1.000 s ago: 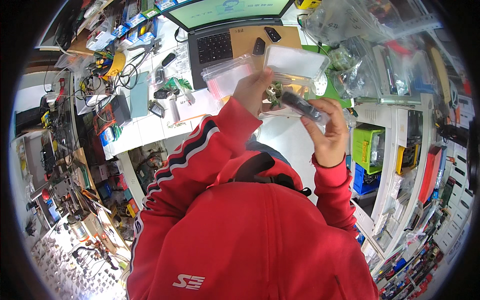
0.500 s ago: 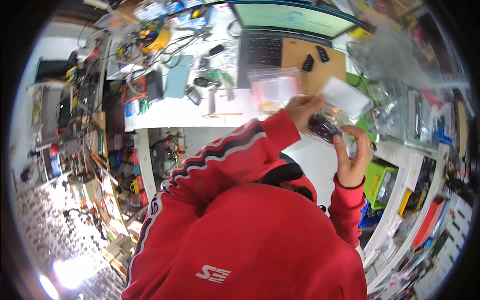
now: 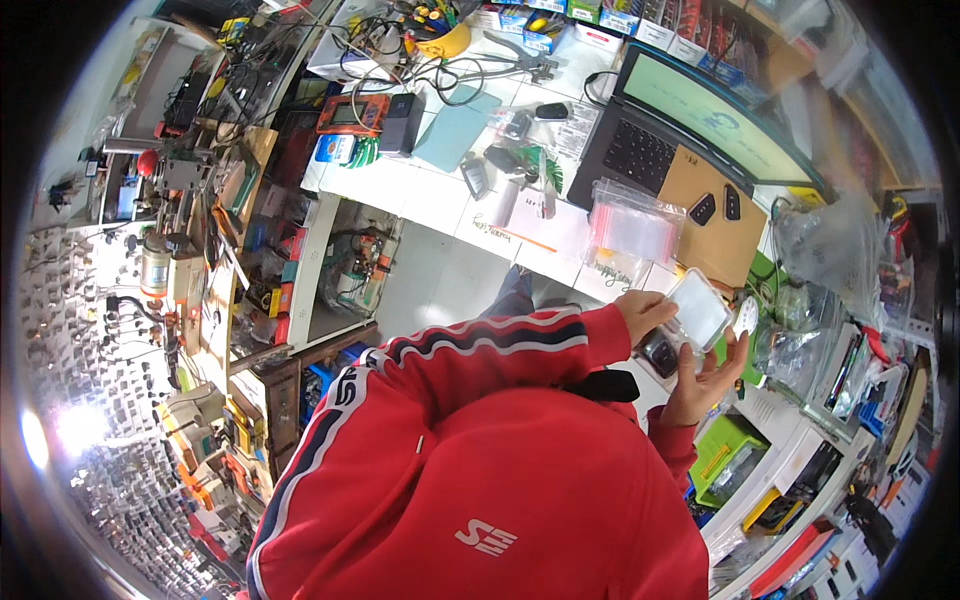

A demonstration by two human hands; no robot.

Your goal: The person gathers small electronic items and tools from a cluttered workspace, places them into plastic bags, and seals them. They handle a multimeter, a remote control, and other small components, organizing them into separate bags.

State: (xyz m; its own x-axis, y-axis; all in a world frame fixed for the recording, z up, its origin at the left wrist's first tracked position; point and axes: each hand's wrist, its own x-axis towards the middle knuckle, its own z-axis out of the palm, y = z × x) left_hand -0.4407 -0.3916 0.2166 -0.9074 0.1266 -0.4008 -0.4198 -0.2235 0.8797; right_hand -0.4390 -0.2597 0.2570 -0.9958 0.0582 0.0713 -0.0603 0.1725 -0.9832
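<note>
My left hand (image 3: 643,316) is closed, fingers and thumb pinching a small clear plastic bag. Inside that bag hangs a dark key fob (image 3: 660,353), just below the fingertips. My right hand (image 3: 706,388) is beside it, thumb near the bag and fingers spread apart and bent. Beyond both hands is a white, clear-edged rectangular case (image 3: 698,312); whether my left fingertips touch it I cannot tell. A white oval piece (image 3: 746,316) shows behind my right fingertips.
A laptop (image 3: 640,140) stands open on the white table, a brown envelope (image 3: 715,240) with two dark key fobs over its corner. Resealable bags (image 3: 635,225), a pencil (image 3: 530,241), pliers (image 3: 520,62) and an orange device (image 3: 352,114) lie leftward. A green bin (image 3: 728,455) sits below right.
The view has turned, so the table appears tilted. My right fingers have come apart from the bag and spread. My left hand still grips it, with the key fob hanging inside.
</note>
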